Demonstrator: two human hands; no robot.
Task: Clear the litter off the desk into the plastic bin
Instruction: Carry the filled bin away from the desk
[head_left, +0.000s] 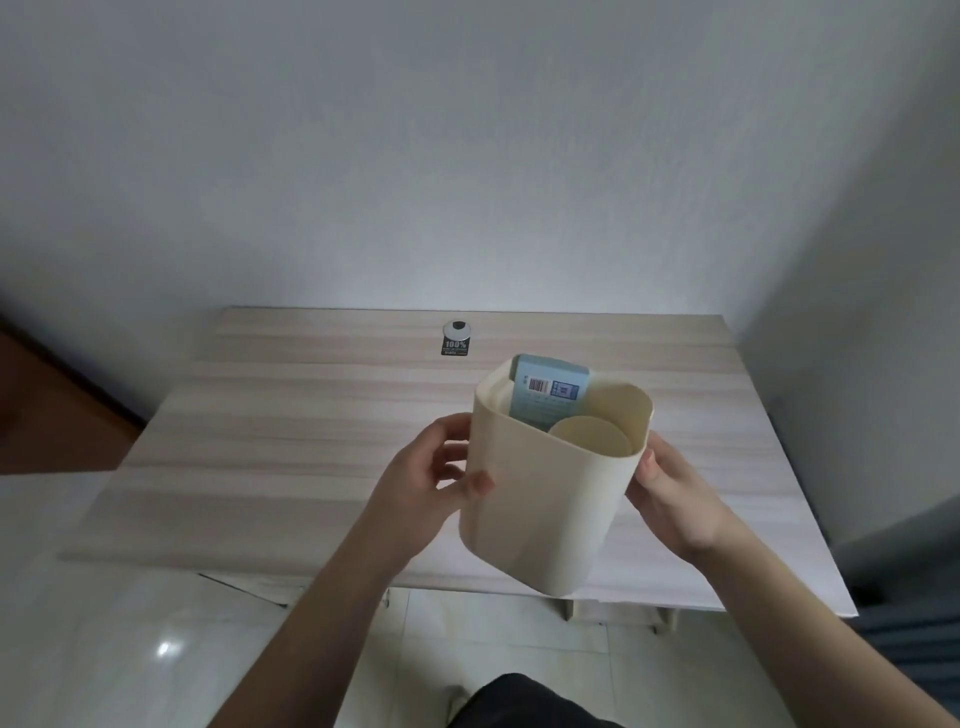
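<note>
A cream, round-cornered plastic bin (550, 499) is held between both hands above the near edge of the pale wood-grain tabletop (311, 415), tilted slightly so its mouth faces up and away. The left hand (431, 478) presses on the bin's left wall, thumb on the near face and fingers (452, 431) curled round the far side. The right hand (675, 499) cups the right wall with its fingers wrapped behind, so both hands are clamped on the bin.

Inside stand a light blue cardboard box with a barcode (550, 395), leaning against the far wall and poking above the rim, and a beige round disc (589, 441) beside it, perhaps the end of a paper cup. The tabletop carries no loose litter that I can see, only a small black label (455, 346) under a silver cable grommet (457, 327) at the far edge, so the clearing looks close to done.

The bin seems light, stiff and smooth-walled, so it could slip. A two-sided squeeze on the middle of the walls, as here, suits it best. The tall box may tip out if the bin leans further.
</note>
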